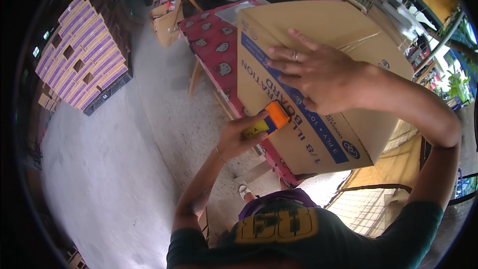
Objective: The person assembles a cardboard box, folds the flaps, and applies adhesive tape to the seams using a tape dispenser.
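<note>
1. Your left hand [238, 137] grips an orange tape dispenser [271, 118], pressed against the near side of the cardboard box [318, 74].
2. Your right hand [318, 72] lies flat, fingers spread, on that box.
3. The box sits closed on the red patterned table [211, 45]; contents not visible.
4. Stacked cartons [82, 52] stand well apart, at left.
</note>
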`<state>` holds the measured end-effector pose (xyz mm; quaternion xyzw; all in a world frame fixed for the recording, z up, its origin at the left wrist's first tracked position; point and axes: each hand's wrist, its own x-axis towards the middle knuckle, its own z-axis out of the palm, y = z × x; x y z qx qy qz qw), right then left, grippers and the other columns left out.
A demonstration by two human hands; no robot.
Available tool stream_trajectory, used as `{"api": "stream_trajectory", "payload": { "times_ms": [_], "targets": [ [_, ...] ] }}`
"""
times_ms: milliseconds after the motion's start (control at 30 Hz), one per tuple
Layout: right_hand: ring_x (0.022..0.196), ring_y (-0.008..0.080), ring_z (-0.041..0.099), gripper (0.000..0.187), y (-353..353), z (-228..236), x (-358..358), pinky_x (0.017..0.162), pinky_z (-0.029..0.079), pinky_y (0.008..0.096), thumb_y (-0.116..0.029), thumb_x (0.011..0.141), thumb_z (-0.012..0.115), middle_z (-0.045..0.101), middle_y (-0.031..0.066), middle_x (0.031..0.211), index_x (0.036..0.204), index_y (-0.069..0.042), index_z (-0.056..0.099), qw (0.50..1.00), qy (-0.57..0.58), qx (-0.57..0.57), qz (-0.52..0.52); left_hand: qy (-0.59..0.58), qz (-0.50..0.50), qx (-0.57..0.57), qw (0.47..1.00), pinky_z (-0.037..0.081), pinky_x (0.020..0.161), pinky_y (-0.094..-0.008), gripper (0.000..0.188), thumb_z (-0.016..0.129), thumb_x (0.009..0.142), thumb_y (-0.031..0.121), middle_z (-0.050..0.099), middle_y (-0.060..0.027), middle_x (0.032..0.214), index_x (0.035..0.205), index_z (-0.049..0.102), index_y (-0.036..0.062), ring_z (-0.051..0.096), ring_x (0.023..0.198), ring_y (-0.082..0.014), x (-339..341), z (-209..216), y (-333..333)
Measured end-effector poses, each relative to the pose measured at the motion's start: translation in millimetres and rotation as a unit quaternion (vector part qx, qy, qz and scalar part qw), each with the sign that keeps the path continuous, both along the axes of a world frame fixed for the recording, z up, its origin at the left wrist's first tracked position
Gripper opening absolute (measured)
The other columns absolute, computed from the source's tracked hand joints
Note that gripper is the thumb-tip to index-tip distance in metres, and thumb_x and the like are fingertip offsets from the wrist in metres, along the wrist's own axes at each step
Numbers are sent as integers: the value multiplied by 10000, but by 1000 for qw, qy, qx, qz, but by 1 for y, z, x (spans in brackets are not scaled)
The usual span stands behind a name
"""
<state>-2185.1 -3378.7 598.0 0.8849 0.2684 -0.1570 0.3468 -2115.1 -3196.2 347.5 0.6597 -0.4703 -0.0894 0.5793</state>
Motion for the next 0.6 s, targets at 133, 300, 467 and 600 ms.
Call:
{"api": "stream_trajectory", "payload": {
  "times_ms": [133,300,467,600],
  "targets": [
    [1434,174,178,631,27,-37,-3,1163,-30,503,-360,880,426,333,106,1495,1416,-32,367,979,69,-188,29,-40,29,23,998,514,658,-335,538,729,755,221,680,-119,894,1273,587,190,664,714,-231,-3,-31,4],
    [1425,178,209,638,30,-70,0,1151,-22,531,-378,874,429,329,102,1499,1411,-37,380,966,164,-196,24,-43,45,86,994,524,661,-349,532,707,765,290,676,-114,848,1275,584,208,662,697,-252,-8,-40,8],
    [1424,188,209,645,38,-71,4,1147,-20,537,-401,864,453,331,105,1498,1397,-41,406,954,186,-234,7,-99,44,128,986,522,636,-310,457,680,824,336,695,-127,918,1234,618,144,674,698,-211,-4,-43,11],
    [1426,196,203,664,39,-75,3,1145,-16,538,-428,855,472,328,105,1499,1389,-37,418,952,204,-228,-1,250,-32,381,890,539,685,-357,490,647,796,479,699,-131,929,1139,664,129,683,762,-285,23,23,-5]
  ]
}}
